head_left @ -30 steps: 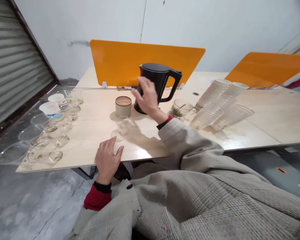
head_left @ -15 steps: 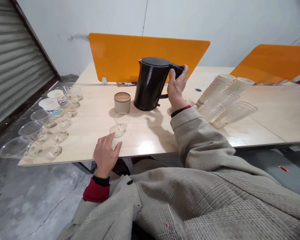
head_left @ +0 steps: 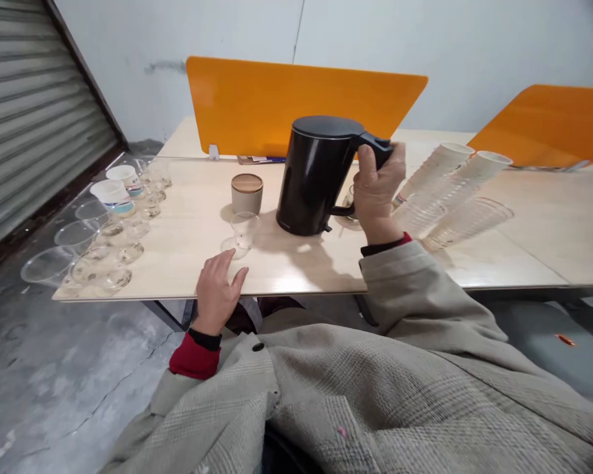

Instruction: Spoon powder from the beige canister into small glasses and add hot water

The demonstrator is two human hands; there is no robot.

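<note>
The pale wood-grain worktop carries an upright, flat orange panel. The glossy black cylindrical kettle is before this panel; my right hand grasps its handle, fingers wrapped. My left hand, fingers released, is at the near edge. The grey, wood-lidded canister stands left of the kettle, behind the clear plastic cup.

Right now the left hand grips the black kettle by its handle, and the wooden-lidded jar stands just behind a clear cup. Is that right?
Not quite: the head view shows the right hand gripping the black kettle by its handle. The wooden-lidded jar does stand just behind a clear cup.
</note>
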